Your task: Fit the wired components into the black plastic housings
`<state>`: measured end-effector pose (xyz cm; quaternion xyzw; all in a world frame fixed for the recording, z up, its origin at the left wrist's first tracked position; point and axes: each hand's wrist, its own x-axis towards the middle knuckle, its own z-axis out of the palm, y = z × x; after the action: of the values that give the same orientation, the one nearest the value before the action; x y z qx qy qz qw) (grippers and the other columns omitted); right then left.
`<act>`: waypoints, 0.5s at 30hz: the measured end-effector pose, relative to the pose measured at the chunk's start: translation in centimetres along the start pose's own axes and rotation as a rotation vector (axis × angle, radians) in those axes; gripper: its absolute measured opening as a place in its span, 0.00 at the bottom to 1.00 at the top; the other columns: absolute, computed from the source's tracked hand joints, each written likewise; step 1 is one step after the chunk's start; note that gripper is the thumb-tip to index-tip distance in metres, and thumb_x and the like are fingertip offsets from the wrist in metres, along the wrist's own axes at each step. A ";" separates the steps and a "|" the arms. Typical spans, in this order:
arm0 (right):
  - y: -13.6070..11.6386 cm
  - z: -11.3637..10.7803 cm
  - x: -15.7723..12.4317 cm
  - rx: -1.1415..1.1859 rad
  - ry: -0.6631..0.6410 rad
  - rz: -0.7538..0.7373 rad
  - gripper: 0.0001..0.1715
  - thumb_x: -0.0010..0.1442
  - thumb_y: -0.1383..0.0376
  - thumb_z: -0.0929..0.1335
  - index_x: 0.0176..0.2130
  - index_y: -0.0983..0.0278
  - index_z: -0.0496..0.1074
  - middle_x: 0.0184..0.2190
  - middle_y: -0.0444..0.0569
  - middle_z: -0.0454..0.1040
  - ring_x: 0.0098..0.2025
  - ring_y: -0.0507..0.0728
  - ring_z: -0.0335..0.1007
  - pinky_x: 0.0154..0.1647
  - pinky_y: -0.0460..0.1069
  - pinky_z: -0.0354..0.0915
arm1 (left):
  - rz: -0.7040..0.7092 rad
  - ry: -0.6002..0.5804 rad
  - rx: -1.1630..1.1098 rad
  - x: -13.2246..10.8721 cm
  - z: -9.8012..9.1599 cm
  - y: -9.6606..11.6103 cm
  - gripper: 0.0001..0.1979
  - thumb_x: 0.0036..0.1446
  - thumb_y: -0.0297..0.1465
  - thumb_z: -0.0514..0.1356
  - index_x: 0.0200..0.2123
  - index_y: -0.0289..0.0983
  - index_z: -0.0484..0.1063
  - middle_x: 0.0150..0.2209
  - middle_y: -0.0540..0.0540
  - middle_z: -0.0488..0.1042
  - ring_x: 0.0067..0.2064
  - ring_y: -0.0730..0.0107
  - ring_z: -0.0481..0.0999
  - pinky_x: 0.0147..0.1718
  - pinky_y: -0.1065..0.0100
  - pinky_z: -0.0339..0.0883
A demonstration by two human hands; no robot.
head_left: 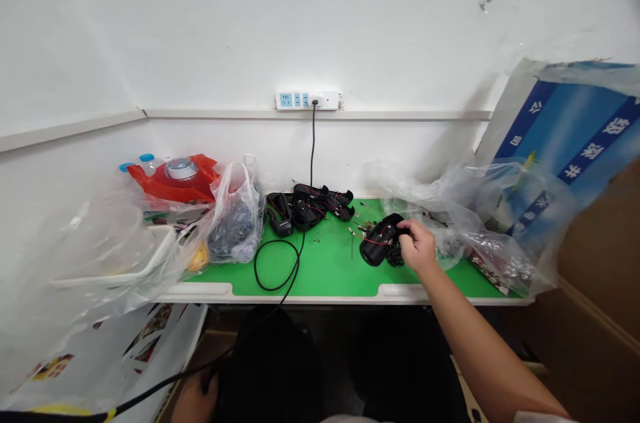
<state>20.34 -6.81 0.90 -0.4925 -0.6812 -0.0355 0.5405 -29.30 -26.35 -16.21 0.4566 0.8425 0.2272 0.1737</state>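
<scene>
My right hand (419, 246) reaches out over the green mat (325, 270) and is closed on a black plastic part with red wires (381, 241), which rests near the mat's right side. My left hand (193, 400) sits low at the bottom edge, below the table, beside a black cable (165, 383); its fingers are hidden in the dark. A pile of similar black parts with red wires (307, 206) lies at the back of the mat. Small loose bits (363, 226) are scattered between the pile and the held part.
A clear bag of dark parts (235, 226) and a red object (173, 183) stand at left, behind large clear plastic (90, 256). Crumpled clear bags (475, 216) and a blue-and-white sack (575, 136) crowd the right. A power strip (307, 100) hangs on the wall, its cable looping over the mat.
</scene>
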 end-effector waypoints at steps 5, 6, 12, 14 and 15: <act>-1.8 -0.9 0.9 0.192 -0.086 -0.142 0.12 0.49 0.72 0.59 0.34 0.64 0.68 0.26 0.46 0.65 0.29 0.54 0.62 0.31 0.49 0.60 | 0.420 -0.598 -0.508 -3.0 -0.6 16.2 0.16 0.52 0.43 0.56 0.26 0.37 0.74 0.28 0.45 0.74 0.31 0.63 0.74 0.33 0.64 0.67; -2.3 -1.0 1.3 0.204 -0.127 -0.179 0.13 0.50 0.72 0.59 0.35 0.64 0.68 0.26 0.46 0.64 0.29 0.54 0.62 0.30 0.49 0.59 | 0.448 -0.744 -0.650 -4.0 -0.5 19.4 0.18 0.54 0.43 0.55 0.25 0.36 0.74 0.28 0.43 0.74 0.30 0.65 0.73 0.33 0.64 0.67; -5.4 -0.5 4.0 0.096 -0.369 -0.376 0.17 0.51 0.73 0.59 0.41 0.65 0.68 0.29 0.49 0.64 0.31 0.55 0.61 0.34 0.51 0.62 | 0.220 -0.999 -1.529 -4.6 1.4 33.5 0.21 0.54 0.42 0.57 0.45 0.33 0.71 0.45 0.36 0.73 0.45 0.58 0.74 0.45 0.59 0.67; -6.0 -0.2 4.7 0.027 -0.442 -0.394 0.19 0.52 0.73 0.59 0.43 0.65 0.68 0.32 0.50 0.65 0.34 0.56 0.62 0.37 0.52 0.63 | 0.204 -1.115 -1.517 -3.6 2.6 36.3 0.20 0.51 0.38 0.62 0.46 0.34 0.69 0.40 0.38 0.75 0.41 0.59 0.76 0.41 0.59 0.69; -6.2 -0.1 4.8 0.011 -0.458 -0.380 0.19 0.52 0.73 0.60 0.45 0.65 0.68 0.34 0.51 0.65 0.35 0.56 0.63 0.38 0.52 0.64 | 0.191 -1.125 -1.496 -3.1 3.2 37.4 0.20 0.49 0.36 0.63 0.45 0.35 0.69 0.37 0.40 0.76 0.38 0.59 0.77 0.38 0.60 0.69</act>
<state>16.33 -7.04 7.70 -0.3482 -0.8656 -0.0203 0.3592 -0.27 -10.33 1.60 0.3363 0.2289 0.4688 0.7841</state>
